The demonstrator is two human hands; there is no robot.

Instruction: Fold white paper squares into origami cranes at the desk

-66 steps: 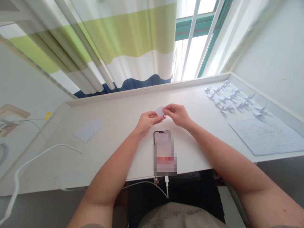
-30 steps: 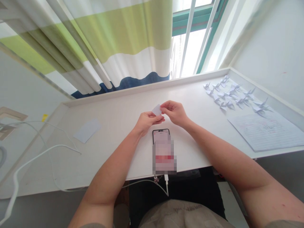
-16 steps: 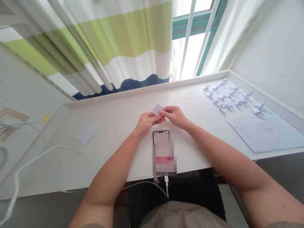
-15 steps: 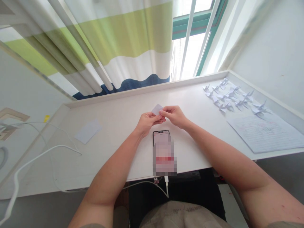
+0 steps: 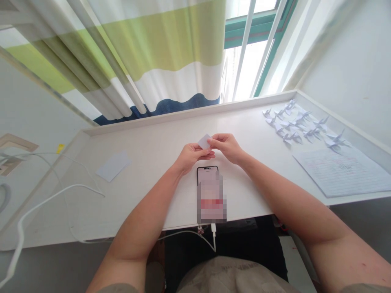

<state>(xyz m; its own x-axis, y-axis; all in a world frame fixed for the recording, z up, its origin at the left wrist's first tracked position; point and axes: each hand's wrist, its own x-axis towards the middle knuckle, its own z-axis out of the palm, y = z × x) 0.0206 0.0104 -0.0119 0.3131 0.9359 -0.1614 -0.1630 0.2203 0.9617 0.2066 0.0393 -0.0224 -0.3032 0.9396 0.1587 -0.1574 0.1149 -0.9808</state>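
Origami paper, a small pale square (image 5: 205,141), is held up above the desk between both hands, over the top of a phone. A curtain in broad white, green and blue bands (image 5: 171,53) hangs behind the long white desk (image 5: 146,158), and a green-framed window (image 5: 249,61) is seen beside it. On the right of the desk, a ruled sheet of notepaper (image 5: 339,173) is laid flat, with a crowd of white folded paper cranes (image 5: 295,126) set out behind it. On the left, a loose rectangle of pale paper (image 5: 113,166) lies flat, and a white cable (image 5: 61,189) is trailed across the desk. The phone (image 5: 207,169) lies near the front edge, its screen blurred, with a charging cable (image 5: 195,232) running off below.

The left hand (image 5: 192,156) is curled, its fingers closed on the lower part of the square. The right hand (image 5: 227,148) is closed on its right edge, fingertips pressed to the paper.

The paper is judged to be very light, thin and soft, and easily creased. It is best taken lightly by its edges, between fingertip pads.
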